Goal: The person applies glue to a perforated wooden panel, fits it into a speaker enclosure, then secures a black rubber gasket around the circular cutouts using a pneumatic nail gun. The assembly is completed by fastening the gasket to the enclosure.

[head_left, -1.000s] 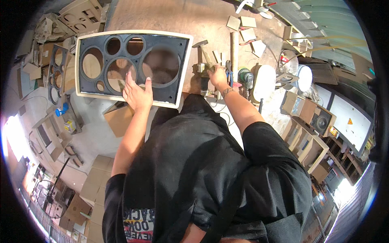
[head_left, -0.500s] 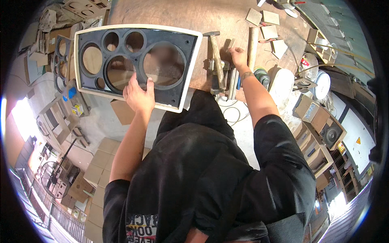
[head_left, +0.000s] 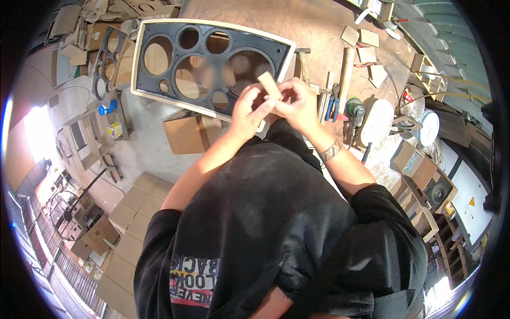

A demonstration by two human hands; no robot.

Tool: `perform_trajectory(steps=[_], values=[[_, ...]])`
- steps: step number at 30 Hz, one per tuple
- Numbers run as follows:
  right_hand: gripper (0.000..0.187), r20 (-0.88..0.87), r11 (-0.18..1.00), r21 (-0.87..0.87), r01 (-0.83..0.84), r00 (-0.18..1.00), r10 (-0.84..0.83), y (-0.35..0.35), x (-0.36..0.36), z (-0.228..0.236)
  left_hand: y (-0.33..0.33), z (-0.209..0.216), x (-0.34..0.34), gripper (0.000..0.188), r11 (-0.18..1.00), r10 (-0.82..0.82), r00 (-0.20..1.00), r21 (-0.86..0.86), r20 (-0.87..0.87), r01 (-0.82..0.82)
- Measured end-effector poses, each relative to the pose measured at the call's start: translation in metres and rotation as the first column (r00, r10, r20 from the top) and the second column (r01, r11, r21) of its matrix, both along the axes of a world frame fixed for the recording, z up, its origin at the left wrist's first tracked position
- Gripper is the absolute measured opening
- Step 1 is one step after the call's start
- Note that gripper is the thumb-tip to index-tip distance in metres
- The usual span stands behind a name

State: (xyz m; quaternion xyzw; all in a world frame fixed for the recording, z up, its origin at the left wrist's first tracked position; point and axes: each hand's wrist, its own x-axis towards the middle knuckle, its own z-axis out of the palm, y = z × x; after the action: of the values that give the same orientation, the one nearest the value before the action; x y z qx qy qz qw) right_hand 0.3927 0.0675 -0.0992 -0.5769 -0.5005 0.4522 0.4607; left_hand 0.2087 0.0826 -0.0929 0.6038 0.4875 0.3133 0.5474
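Note:
My left hand [head_left: 251,110] and my right hand [head_left: 298,105] are together in front of me, their fingers closed round a small flat pale strip [head_left: 268,85], perhaps wood. One end of it sticks up above the fingertips. Just beyond them a speaker front panel [head_left: 147,82], black with several round holes and a cream-coloured rim, lies tilted on the bench. Its near right corner is partly behind my left hand. A hammer [head_left: 303,65] lies past my right hand, mostly hidden by it.
On the brown workbench [head_left: 313,24] right of my hands are blue-handled pliers [head_left: 333,103], a wooden handle [head_left: 347,72], a green sander [head_left: 355,108] and several small wood pieces [head_left: 349,35]. A cardboard box [head_left: 183,134] stands below the bench's near edge.
My left hand has let go of the panel and moved right. My right hand has come left from among the tools with the strip, and both hands now meet on it.

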Motion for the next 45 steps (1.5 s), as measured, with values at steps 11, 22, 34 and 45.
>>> perform_trajectory(steps=[11,22,34,45], values=[[0.025,0.252,0.93,-0.321,0.181,0.962,-0.1,-0.027,0.04,-0.086,0.038,-0.012,0.005,0.029,0.963,-0.028,0.901,-0.252,-0.433,-0.092],[0.048,0.69,0.845,-0.522,0.119,0.641,0.336,-0.048,0.079,-0.179,0.063,0.003,0.019,0.029,0.625,0.48,0.577,-0.719,0.661,0.303],[0.047,0.245,0.624,-0.716,0.314,0.949,-0.197,-0.017,0.13,-0.183,0.055,-0.052,0.067,0.029,0.963,0.263,0.902,0.045,-0.343,-0.264],[0.024,-0.094,0.866,-0.47,0.17,0.966,-0.24,-0.015,0.129,-0.03,0.047,-0.063,0.062,0.032,0.903,0.321,0.942,-0.268,-0.097,-0.335]])
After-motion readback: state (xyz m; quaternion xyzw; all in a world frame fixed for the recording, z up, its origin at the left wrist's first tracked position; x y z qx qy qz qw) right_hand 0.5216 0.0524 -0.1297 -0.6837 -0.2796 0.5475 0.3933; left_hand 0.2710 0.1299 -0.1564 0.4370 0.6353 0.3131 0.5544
